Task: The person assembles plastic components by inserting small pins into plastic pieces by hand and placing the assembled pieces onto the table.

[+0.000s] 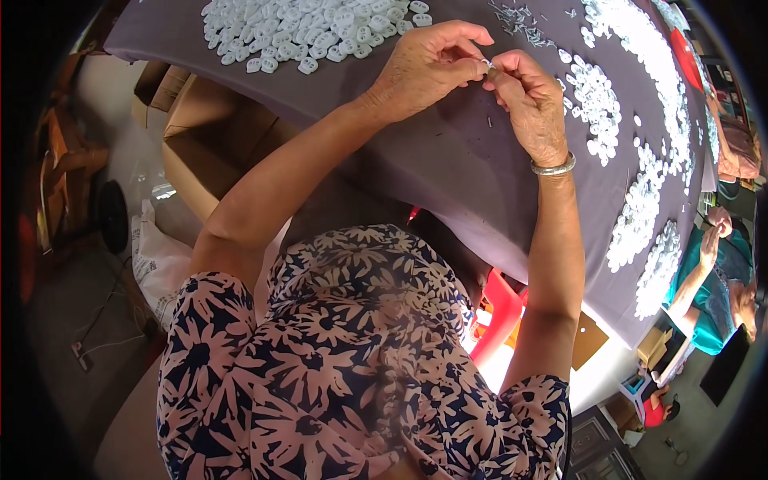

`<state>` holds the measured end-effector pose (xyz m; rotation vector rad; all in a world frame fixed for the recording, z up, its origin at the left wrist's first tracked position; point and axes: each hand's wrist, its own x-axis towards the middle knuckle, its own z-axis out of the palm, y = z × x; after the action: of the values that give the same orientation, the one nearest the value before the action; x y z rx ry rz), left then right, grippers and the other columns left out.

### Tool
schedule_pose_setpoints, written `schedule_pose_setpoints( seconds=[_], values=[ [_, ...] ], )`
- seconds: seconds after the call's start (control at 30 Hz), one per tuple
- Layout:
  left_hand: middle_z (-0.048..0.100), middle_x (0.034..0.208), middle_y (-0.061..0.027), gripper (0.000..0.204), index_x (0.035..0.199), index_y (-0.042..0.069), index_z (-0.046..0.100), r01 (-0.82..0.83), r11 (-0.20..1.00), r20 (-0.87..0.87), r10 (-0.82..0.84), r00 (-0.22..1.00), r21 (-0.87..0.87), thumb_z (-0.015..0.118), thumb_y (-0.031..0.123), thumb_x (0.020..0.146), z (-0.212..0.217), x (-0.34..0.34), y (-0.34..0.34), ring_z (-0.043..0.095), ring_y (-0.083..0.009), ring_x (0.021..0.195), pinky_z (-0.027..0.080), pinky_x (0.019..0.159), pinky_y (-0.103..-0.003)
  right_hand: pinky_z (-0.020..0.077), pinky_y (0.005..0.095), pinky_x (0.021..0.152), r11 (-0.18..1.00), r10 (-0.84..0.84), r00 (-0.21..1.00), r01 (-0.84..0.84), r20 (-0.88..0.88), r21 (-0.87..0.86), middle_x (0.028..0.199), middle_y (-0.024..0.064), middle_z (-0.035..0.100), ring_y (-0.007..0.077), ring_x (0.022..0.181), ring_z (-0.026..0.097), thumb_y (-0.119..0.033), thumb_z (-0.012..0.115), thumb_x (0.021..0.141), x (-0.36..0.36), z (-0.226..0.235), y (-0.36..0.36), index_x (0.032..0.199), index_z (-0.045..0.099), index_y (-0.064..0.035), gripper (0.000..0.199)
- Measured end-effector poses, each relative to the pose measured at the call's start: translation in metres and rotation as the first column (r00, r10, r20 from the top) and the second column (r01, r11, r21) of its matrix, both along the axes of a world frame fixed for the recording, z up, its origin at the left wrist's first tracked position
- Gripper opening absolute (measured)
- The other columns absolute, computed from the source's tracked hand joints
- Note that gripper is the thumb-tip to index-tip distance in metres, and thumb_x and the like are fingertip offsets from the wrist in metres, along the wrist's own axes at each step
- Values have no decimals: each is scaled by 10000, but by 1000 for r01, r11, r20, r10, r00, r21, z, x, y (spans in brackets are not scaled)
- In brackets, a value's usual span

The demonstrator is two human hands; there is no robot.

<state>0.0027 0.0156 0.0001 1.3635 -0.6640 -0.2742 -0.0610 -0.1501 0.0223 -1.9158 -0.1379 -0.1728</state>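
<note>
While both hands meet above the grey-covered bench (448, 168), the left hand (424, 68) and right hand (532, 100) pinch one small white part (486, 66) between their fingertips. Heaps of white parts (312, 28) lie near, and loose metal pins (520, 22).

Over a grey cloth-covered table (448, 168), the left hand (424, 68) and right hand (530, 100) meet, fingertips pinching a small white plastic piece (486, 66) between them. A silver bangle (554, 168) circles the right wrist. A heap of white plastic pieces (308, 32) lies beyond the left hand; small metal pins (520, 22) are scattered near the right. Cardboard boxes (208, 136) stand beside the table.
</note>
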Motion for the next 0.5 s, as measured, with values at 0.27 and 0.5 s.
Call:
schedule_pose_setpoints(
  seconds=[0.27,0.5],
  values=[
    [658,807,-20,286,1102,39,589,-89,994,44,92,995,-60,645,21,821,-6,4,-2,597,-57,717,491,656,-205,389,182,582,976,172,948,-202,-268,-88,710,-32,564,29,642,466,-94,637,867,-2,16,-30,845,618,-22,78],
    [662,785,-2,295,1084,39,593,-131,991,-2,131,991,-8,676,30,801,5,-3,-3,599,-52,718,497,676,-210,328,217,486,924,96,917,-227,-387,-307,605,-51,470,28,558,393,-65,700,789,-14,28,-16,730,592,-14,133]
  ],
)
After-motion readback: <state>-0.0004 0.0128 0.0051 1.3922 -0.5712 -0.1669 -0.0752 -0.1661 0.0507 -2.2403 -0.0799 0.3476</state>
